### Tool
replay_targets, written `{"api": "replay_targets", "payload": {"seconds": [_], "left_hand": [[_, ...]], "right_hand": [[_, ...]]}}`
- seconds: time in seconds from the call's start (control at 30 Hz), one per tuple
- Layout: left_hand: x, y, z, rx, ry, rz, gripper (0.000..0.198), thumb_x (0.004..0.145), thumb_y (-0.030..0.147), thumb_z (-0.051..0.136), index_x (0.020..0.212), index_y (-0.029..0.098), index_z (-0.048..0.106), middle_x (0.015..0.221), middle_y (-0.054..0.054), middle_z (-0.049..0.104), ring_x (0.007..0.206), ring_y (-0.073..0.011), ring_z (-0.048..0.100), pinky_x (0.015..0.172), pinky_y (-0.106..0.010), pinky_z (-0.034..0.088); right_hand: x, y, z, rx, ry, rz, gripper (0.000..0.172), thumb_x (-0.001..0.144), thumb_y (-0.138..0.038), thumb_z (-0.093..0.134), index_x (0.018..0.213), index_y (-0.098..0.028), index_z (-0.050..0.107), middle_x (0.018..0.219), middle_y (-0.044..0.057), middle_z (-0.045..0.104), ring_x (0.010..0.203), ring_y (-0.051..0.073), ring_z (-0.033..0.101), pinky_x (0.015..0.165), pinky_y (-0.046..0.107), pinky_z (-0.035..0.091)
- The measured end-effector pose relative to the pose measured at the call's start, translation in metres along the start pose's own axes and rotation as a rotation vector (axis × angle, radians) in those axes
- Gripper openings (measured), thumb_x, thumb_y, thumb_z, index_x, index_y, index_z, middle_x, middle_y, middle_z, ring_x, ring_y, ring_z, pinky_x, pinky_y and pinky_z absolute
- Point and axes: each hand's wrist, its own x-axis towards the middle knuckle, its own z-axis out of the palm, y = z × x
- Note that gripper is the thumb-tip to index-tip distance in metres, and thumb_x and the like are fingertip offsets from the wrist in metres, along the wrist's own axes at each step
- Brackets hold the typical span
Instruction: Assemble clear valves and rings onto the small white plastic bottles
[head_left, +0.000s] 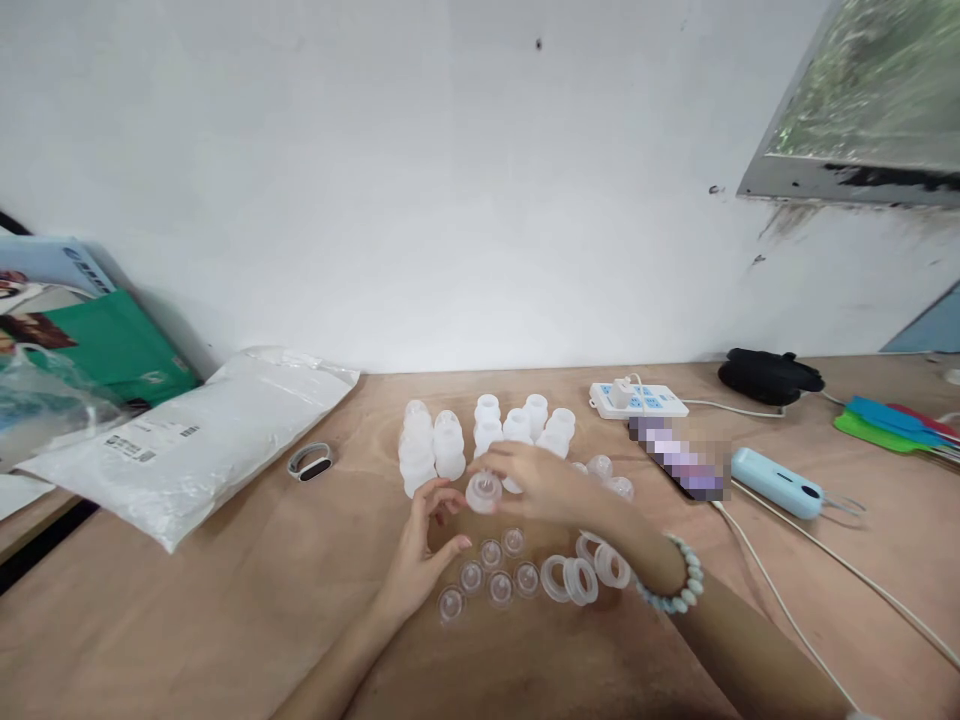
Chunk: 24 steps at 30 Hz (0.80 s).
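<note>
My right hand (525, 478) is closed on a translucent white baby bottle (484, 493), its round top tilted toward me; the lower part is hidden. Close by on the left, my left hand (427, 545) has its thumb and curled fingers apart, with nothing visible between them. Several clear nipples (501, 588) lie on the table below my hands. To their right lie several translucent screw rings (580, 580), partly under my right forearm. Behind my hands stand several open-necked bottles (535, 410), and to their left several bottles with domed tops (448, 440).
Clear domed caps (619, 487) lie beyond my right wrist. On the right are a power strip (645, 400), a phone (679, 460), a light-blue device (776, 483), cables and a black pouch (769, 375). A wristband (310, 462) and a white plastic parcel (195, 430) lie left.
</note>
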Motion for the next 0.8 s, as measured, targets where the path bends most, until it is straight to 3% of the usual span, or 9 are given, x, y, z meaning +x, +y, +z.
{"api": "replay_targets", "payload": {"seconds": [0.17, 0.23, 0.37, 0.57, 0.7, 0.8], "left_hand": [[0.0, -0.002, -0.001, -0.016, -0.01, 0.018, 0.039, 0.096, 0.037, 0.054, 0.129, 0.026, 0.037, 0.109, -0.006, 0.061, 0.098, -0.0233, 0.053, 0.083, -0.036, 0.039], [0.001, -0.003, -0.001, -0.021, -0.013, 0.016, 0.038, 0.097, 0.037, 0.053, 0.129, 0.026, 0.037, 0.109, -0.006, 0.061, 0.098, -0.0231, 0.053, 0.084, -0.036, 0.039], [0.002, -0.002, -0.001, -0.024, -0.015, 0.007, 0.035, 0.098, 0.038, 0.05, 0.128, 0.025, 0.038, 0.109, -0.006, 0.06, 0.098, -0.0229, 0.052, 0.085, -0.037, 0.038], [0.001, 0.001, -0.001, -0.013, -0.009, -0.006, 0.034, 0.097, 0.039, 0.05, 0.126, 0.023, 0.041, 0.106, -0.007, 0.061, 0.096, -0.0235, 0.054, 0.085, -0.037, 0.04], [0.001, 0.002, -0.002, -0.006, -0.006, -0.015, 0.032, 0.097, 0.038, 0.051, 0.124, 0.023, 0.044, 0.105, -0.007, 0.063, 0.095, -0.0233, 0.055, 0.085, -0.038, 0.041], [0.001, 0.001, -0.003, -0.004, -0.003, -0.011, 0.032, 0.097, 0.038, 0.052, 0.124, 0.022, 0.046, 0.104, -0.008, 0.064, 0.095, -0.0238, 0.056, 0.085, -0.038, 0.042]], "right_hand": [[0.03, 0.044, -0.036, -0.067, 0.165, 0.219, 0.035, 0.086, -0.009, 0.065, 0.121, -0.013, 0.058, 0.117, 0.013, 0.061, 0.101, 0.023, 0.063, 0.088, 0.036, 0.049], [0.051, 0.059, -0.042, -0.085, 0.122, 0.248, 0.031, 0.086, -0.011, 0.067, 0.116, -0.012, 0.06, 0.116, 0.013, 0.063, 0.105, 0.024, 0.062, 0.091, 0.039, 0.05], [0.083, 0.072, -0.04, -0.076, -0.053, 0.248, 0.032, 0.096, -0.032, 0.062, 0.123, -0.016, 0.059, 0.123, 0.009, 0.063, 0.104, 0.023, 0.065, 0.087, 0.044, 0.056], [0.097, 0.073, -0.026, -0.012, -0.186, 0.217, 0.032, 0.097, -0.033, 0.06, 0.125, -0.018, 0.059, 0.126, 0.009, 0.062, 0.105, 0.023, 0.065, 0.088, 0.044, 0.056], [0.095, 0.079, -0.028, 0.056, -0.076, 0.221, 0.031, 0.097, -0.033, 0.06, 0.124, -0.018, 0.059, 0.125, 0.009, 0.062, 0.104, 0.023, 0.065, 0.087, 0.043, 0.056], [0.081, 0.083, -0.043, 0.122, 0.119, 0.226, 0.03, 0.09, -0.024, 0.068, 0.116, -0.012, 0.063, 0.116, 0.01, 0.066, 0.101, 0.023, 0.065, 0.088, 0.043, 0.055]]}}
